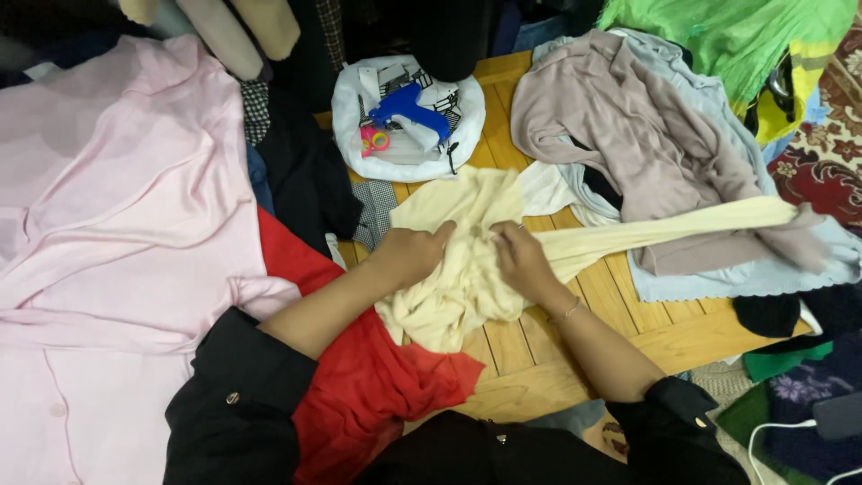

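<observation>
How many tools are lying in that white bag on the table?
2 show: a blue tagging gun across the middle of the white bag, and pink-handled scissors at its left. More may be hidden underneath.

The knit top (458, 269) lies at frame centre on the wooden table (628, 305), with one sleeve extending toward the right edge. The left hand (409, 253) and right hand (521, 260) rest on it, side by side. A bag (355, 117) at upper centre contains a tagging gun (409, 106) and scissors (373, 140). A shirt (117, 233) occupies the left side. A cardigan (611, 126) lies at upper right, over another garment (763, 269).
</observation>
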